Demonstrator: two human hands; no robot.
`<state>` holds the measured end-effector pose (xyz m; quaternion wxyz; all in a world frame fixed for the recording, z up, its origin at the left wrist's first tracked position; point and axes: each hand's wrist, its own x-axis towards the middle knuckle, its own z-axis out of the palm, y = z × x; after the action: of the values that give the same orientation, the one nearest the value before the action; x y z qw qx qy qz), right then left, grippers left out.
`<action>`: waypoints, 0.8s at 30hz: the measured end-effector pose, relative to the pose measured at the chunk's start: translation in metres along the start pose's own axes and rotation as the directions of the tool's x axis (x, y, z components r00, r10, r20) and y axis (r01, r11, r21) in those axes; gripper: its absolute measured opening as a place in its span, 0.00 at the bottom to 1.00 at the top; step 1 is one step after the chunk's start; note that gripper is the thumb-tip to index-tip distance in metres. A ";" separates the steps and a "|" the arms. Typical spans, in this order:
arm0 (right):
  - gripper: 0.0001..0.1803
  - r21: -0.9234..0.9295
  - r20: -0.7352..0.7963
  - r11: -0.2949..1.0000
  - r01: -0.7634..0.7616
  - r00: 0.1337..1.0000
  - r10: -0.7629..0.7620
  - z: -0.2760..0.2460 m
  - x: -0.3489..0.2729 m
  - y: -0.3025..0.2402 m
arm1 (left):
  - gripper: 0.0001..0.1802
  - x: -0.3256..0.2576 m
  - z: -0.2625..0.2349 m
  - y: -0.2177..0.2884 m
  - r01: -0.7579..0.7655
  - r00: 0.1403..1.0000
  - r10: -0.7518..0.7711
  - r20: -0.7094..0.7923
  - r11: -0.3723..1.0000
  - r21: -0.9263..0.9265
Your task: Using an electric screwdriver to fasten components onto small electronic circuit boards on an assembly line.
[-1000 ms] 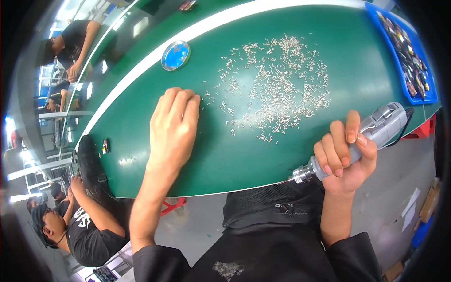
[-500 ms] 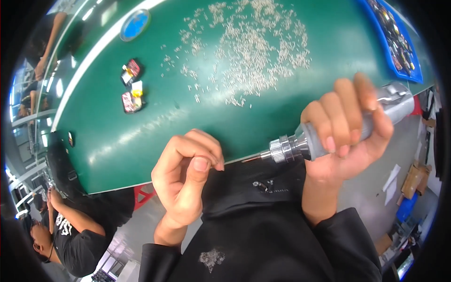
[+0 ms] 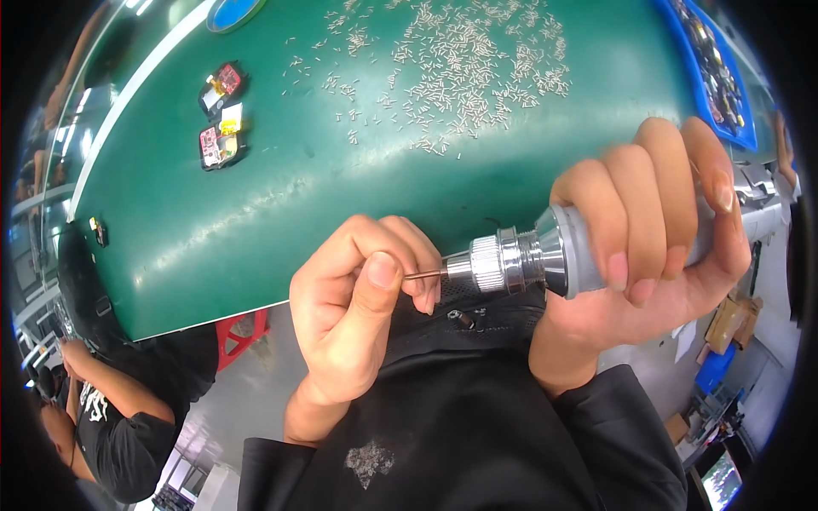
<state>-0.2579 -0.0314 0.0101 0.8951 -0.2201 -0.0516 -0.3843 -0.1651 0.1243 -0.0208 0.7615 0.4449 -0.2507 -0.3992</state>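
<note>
In my right hand (image 3: 648, 221) is an electric screwdriver (image 3: 588, 254) with a grey body and a ribbed silver nose, held level and pointing left. Its thin bit (image 3: 424, 275) reaches the fingertips of my left hand (image 3: 354, 298). There the thumb and fingers are pinched together; whatever lies between them is hidden at the bit's tip. Both hands are over the near edge of the green table (image 3: 256, 247). Farther off, many small silver screws (image 3: 464, 72) lie scattered on the tabletop.
Two small opened electronic devices (image 3: 220, 145) lie at the left, with a round blue dish (image 3: 232, 12) beyond them. A blue tray (image 3: 740, 128) of dark parts stands at the far right. A small dark piece (image 3: 98, 232) lies near the left edge. A co-worker (image 3: 128, 409) sits at left.
The screwdriver's bit has come to my left fingertips, closing the gap between them. My left hand has shifted slightly right. The view has tilted, so the tabletop things appear higher.
</note>
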 end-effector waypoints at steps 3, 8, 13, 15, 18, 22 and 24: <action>0.09 -0.031 0.032 0.999 -0.010 0.999 0.011 -0.001 0.001 -0.002 | 0.13 0.000 -0.003 0.002 0.024 1.000 -0.024 0.000 0.997 0.078; 0.08 -0.054 0.013 0.999 -0.010 1.000 0.011 -0.003 -0.002 0.001 | 0.11 -0.003 0.000 -0.005 -0.128 0.988 0.151 -0.040 0.927 0.351; 0.08 -0.016 -0.030 1.000 -0.008 1.000 0.008 -0.010 0.001 0.006 | 0.11 0.001 -0.003 -0.007 -0.157 0.984 0.175 -0.010 0.907 0.391; 0.07 -0.014 -0.028 1.000 0.016 0.999 -0.016 -0.014 0.005 0.011 | 0.08 0.006 -0.007 0.000 -0.135 0.990 0.141 0.024 0.859 0.495; 0.07 -0.054 -0.080 0.996 0.069 0.994 -0.074 -0.015 0.008 0.002 | 0.09 0.018 -0.006 0.017 -0.114 0.956 0.260 -0.137 0.758 0.642; 0.07 -0.045 -0.234 0.995 0.092 0.967 -0.100 -0.022 0.008 0.005 | 0.06 0.043 -0.040 0.064 -0.091 0.910 0.390 -0.140 0.517 0.851; 0.07 -0.030 -0.311 0.997 0.078 0.947 -0.083 -0.031 0.001 0.004 | 0.04 0.076 -0.055 0.084 -0.195 0.904 0.415 0.099 0.197 0.961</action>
<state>-0.2565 -0.0431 -0.0185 0.8736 -0.1622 0.0850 -0.4508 -0.0500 0.1113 0.0288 0.4196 0.7866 -0.4516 0.0361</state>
